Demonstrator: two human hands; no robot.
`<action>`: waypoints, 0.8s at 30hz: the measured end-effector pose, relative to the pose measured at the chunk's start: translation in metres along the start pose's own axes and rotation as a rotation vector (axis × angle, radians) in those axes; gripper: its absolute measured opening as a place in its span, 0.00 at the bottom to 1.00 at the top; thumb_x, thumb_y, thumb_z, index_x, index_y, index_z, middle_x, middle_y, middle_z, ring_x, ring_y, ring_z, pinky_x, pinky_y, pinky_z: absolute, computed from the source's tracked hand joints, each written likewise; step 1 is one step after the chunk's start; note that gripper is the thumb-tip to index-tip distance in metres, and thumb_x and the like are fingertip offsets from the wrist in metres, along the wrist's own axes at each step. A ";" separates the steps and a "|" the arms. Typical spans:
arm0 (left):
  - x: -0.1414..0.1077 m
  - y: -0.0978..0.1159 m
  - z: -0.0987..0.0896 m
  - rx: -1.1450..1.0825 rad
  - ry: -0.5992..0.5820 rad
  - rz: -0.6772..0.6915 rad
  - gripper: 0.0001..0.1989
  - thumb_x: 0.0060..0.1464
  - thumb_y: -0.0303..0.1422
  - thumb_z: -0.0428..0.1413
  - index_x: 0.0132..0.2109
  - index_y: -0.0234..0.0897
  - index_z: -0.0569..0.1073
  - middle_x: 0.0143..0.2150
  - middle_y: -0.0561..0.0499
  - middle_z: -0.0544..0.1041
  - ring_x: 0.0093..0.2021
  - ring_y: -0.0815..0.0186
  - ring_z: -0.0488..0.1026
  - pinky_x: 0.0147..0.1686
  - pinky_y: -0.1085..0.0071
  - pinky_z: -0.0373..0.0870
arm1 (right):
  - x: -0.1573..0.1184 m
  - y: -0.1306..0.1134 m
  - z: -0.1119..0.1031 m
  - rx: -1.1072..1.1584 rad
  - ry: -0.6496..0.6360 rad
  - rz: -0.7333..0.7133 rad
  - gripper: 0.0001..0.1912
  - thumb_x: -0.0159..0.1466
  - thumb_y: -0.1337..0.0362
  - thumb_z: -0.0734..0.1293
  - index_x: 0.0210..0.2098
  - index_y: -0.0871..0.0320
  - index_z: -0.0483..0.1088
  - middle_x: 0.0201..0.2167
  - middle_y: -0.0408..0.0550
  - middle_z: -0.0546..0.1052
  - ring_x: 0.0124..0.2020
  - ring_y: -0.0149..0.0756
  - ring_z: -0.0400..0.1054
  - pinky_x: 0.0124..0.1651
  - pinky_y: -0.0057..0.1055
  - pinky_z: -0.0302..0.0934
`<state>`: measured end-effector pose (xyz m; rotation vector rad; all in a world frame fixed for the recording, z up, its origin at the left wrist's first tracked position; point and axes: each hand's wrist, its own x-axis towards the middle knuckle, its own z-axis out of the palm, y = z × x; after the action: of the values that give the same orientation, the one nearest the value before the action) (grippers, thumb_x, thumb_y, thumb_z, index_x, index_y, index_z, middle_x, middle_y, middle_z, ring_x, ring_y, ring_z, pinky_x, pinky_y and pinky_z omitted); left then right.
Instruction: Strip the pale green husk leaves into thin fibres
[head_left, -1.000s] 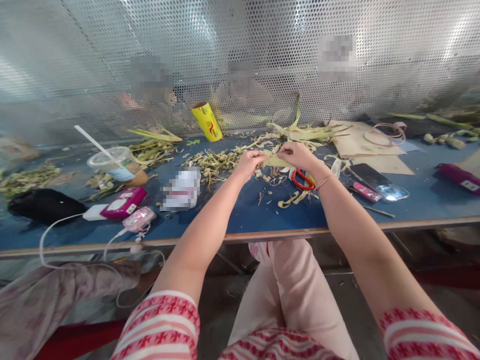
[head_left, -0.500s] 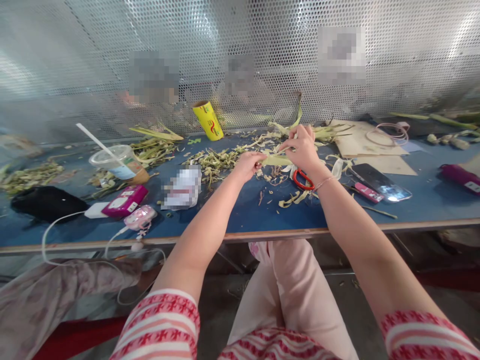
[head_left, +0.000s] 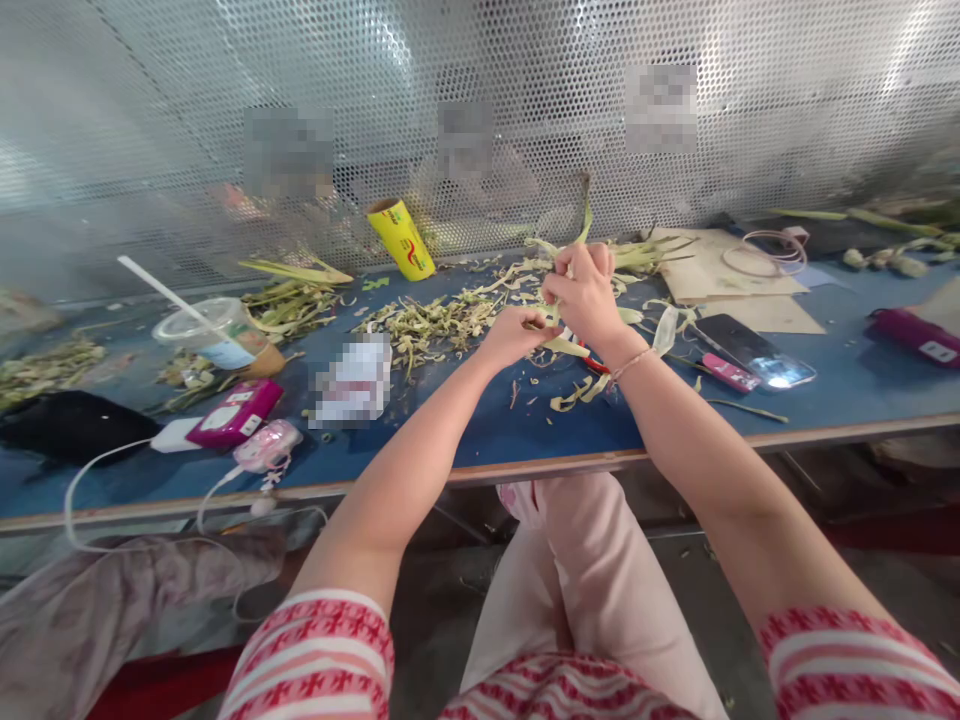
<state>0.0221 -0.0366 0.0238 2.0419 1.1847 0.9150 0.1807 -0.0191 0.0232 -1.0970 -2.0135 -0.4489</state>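
Note:
Pale green leaf strips are at my hands over the middle of the blue table. My left hand (head_left: pixel 517 335) pinches a leaf strip (head_left: pixel 571 348), whose end sticks out to the right. Just above and to the right, my right hand (head_left: pixel 586 290) is closed with curled fingers around a plant stalk (head_left: pixel 586 218), which rises above the knuckles with a dark tip. What lies inside that palm is hidden. Red-handled scissors (head_left: pixel 597 366) lie below my right wrist, mostly covered. Plant trimmings (head_left: pixel 431 325) are heaped to the left of my hands.
A yellow tube (head_left: pixel 403 240) stands tilted by the perforated metal screen (head_left: pixel 525 60). To the left are a drink cup with straw (head_left: pixel 214 330), a magenta device (head_left: pixel 235 412) and cables. A phone (head_left: pixel 754 350) and cardboard (head_left: pixel 712 265) lie right. Another person's leg (head_left: pixel 135 600) shows lower left.
My left hand has moved right and slightly down, closer to my right hand. The right hand's fingers have curled in more, and the scissors are now more hidden.

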 end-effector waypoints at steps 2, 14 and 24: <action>-0.001 0.002 0.003 0.062 0.031 0.048 0.14 0.50 0.36 0.59 0.21 0.36 0.70 0.17 0.57 0.64 0.22 0.72 0.59 0.27 0.69 0.53 | -0.001 -0.008 -0.002 -0.015 0.001 -0.014 0.13 0.70 0.64 0.58 0.43 0.53 0.73 0.49 0.55 0.70 0.59 0.56 0.58 0.60 0.61 0.54; 0.003 -0.005 0.001 -0.067 0.141 0.067 0.15 0.57 0.33 0.53 0.23 0.37 0.68 0.21 0.55 0.65 0.25 0.68 0.62 0.29 0.69 0.56 | 0.008 0.000 0.005 0.318 0.013 0.216 0.26 0.57 0.75 0.56 0.53 0.58 0.68 0.50 0.56 0.73 0.53 0.44 0.67 0.59 0.47 0.62; 0.007 -0.012 0.000 -0.146 0.220 0.153 0.11 0.55 0.27 0.57 0.25 0.38 0.72 0.34 0.50 0.75 0.39 0.65 0.71 0.46 0.70 0.65 | 0.009 0.000 0.004 0.344 -0.059 0.199 0.12 0.57 0.72 0.56 0.30 0.56 0.71 0.36 0.54 0.78 0.42 0.43 0.70 0.52 0.40 0.63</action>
<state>0.0190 -0.0254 0.0168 1.9726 1.0478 1.2892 0.1761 -0.0118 0.0276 -1.0863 -1.9168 0.0340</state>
